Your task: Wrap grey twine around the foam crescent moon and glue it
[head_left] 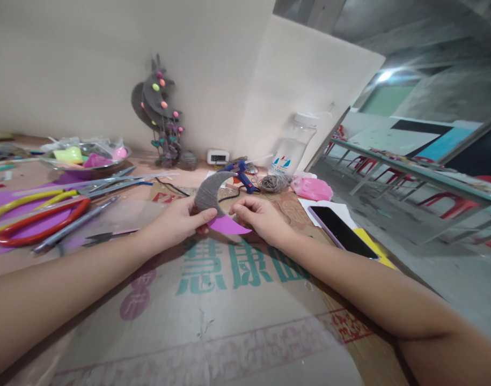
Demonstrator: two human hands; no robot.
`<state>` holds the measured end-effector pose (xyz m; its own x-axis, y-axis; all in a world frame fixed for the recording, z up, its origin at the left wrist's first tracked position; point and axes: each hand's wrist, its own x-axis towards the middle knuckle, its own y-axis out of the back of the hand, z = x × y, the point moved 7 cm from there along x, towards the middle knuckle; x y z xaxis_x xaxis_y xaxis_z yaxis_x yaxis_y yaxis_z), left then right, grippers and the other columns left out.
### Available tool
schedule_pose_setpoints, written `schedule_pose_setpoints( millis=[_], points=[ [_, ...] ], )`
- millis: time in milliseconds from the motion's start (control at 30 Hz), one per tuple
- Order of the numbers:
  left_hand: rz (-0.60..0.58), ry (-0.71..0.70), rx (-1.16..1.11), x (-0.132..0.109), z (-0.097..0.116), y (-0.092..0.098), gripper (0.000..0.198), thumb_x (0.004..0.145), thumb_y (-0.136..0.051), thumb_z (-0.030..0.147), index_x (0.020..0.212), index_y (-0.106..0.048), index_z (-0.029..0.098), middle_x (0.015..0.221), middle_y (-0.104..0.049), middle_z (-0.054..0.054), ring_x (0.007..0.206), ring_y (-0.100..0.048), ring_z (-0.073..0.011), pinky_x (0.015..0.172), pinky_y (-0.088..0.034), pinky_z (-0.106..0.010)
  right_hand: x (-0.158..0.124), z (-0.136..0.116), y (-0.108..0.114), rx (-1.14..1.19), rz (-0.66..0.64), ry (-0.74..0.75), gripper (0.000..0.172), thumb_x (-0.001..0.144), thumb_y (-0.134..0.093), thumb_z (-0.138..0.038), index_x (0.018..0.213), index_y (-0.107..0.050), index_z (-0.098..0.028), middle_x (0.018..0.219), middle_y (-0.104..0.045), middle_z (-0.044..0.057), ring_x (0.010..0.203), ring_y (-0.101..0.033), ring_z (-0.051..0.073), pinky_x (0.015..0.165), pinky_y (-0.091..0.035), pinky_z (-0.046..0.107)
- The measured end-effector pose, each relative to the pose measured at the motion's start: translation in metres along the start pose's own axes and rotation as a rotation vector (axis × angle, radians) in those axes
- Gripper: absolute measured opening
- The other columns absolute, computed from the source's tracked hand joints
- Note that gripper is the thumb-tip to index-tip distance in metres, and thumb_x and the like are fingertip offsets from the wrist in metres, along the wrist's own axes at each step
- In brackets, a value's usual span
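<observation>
with the crescent as the centre of the dial, a printed cardboard sheet [173,332] spreads nearest, at six o'clock, with green characters across it. the left hand [187,217] comes in from eight o'clock, its thumb on the front of the crescent [209,195] and its fingers clamped behind the edge. the crescent is held up over the cardboard between both hands, its upper part wrapped in grey yarn and its lower tip bare purple. the right hand [258,215], at three o'clock, has its fingers curled close beside that lower part; whether they pinch anything i cannot tell. a dark-screened phone [344,231] lies between three and four o'clock, and red-handled scissors [81,212] lie at nine. farther off, a blue glue gun [244,174] sits at one o'clock, a grey yarn ball [274,183] and a pink bag [313,186] between two and three. beyond, a clear bottle [291,142] stands at two, a small white timer [218,157] at twelve, and a grey ornament [151,99] with coloured balls near eleven, against the pale wall [213,69]. farthest, toward three, red stools [456,203] stand by a long table [414,161].
</observation>
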<state>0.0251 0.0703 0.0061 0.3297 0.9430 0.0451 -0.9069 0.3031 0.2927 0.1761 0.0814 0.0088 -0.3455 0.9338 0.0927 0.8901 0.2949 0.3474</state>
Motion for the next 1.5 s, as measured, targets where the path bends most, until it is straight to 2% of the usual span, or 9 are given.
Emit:
schedule_pose_setpoints(
  millis=[433,800,1033,1133,1267,1367,1500],
  points=[
    [-0.055,0.036,0.013,-0.001,-0.005,-0.003,0.025,0.08,-0.056,0.039,0.073,-0.052,0.015,0.057,-0.055,0.003,0.047,-0.049,-0.008,0.043,-0.036,-0.018,0.003,0.003,0.002,0.024,-0.008,0.088,0.024,0.084,-0.052,-0.04,0.078,-0.054,-0.016,0.048,-0.036,-0.008,0.043,-0.032,0.005,0.041,-0.026,0.018],
    [-0.103,-0.037,-0.001,0.0,-0.006,-0.006,0.024,0.08,-0.056,0.04,0.079,-0.052,0.016,0.061,-0.053,0.004,0.052,-0.05,-0.0084,0.047,-0.037,-0.018,0.001,0.003,0.001,0.033,-0.007,0.063,0.023,0.084,-0.052,-0.041,0.078,-0.052,-0.018,0.048,-0.034,-0.009,0.04,-0.031,0.005,0.037,-0.024,0.017],
    [-0.082,-0.029,0.006,0.0,-0.005,-0.005,0.024,0.08,-0.056,0.039,0.083,-0.053,0.016,0.06,-0.055,0.003,0.051,-0.05,-0.009,0.046,-0.036,-0.019,0.006,0.004,-0.002,0.009,-0.027,0.087,0.023,0.082,-0.054,-0.04,0.083,-0.054,-0.016,0.055,-0.041,-0.007,0.045,-0.036,0.005,0.042,-0.028,0.019],
    [-0.046,-0.031,0.024,0.0,-0.002,-0.002,0.025,0.079,-0.056,0.041,0.079,-0.054,0.015,0.059,-0.056,0.002,0.051,-0.051,-0.0103,0.047,-0.037,-0.02,0.005,0.0,0.004,0.028,0.044,0.138,0.024,0.084,-0.053,-0.04,0.092,-0.054,-0.017,0.062,-0.043,-0.006,0.047,-0.038,0.005,0.043,-0.031,0.019],
    [0.092,-0.045,-0.002,0.002,0.001,0.008,0.028,0.076,-0.059,0.041,0.083,-0.057,0.014,0.063,-0.056,0.001,0.054,-0.049,-0.0115,0.051,-0.038,-0.022,-0.001,-0.012,0.013,-0.036,0.154,0.243,0.025,0.087,-0.048,-0.041,0.096,-0.052,-0.018,0.07,-0.045,-0.004,0.055,-0.042,0.007,0.052,-0.037,0.021],
    [0.166,-0.05,-0.034,0.002,0.001,0.015,0.03,0.075,-0.059,0.043,0.079,-0.057,0.014,0.062,-0.054,0.002,0.055,-0.048,-0.0116,0.052,-0.038,-0.023,-0.006,-0.018,0.01,-0.092,0.137,0.263,0.025,0.088,-0.046,-0.041,0.095,-0.053,-0.018,0.07,-0.047,-0.003,0.056,-0.043,0.007,0.054,-0.038,0.021],
    [0.182,-0.056,-0.055,0.002,0.0,0.017,0.031,0.073,-0.06,0.046,0.072,-0.055,0.015,0.058,-0.053,0.002,0.053,-0.048,-0.0122,0.051,-0.037,-0.023,-0.008,-0.017,0.0,-0.166,0.071,0.197,0.021,0.08,-0.058,-0.036,0.089,-0.055,-0.017,0.07,-0.054,-0.003,0.055,-0.047,0.008,0.053,-0.04,0.022]
  ],
)
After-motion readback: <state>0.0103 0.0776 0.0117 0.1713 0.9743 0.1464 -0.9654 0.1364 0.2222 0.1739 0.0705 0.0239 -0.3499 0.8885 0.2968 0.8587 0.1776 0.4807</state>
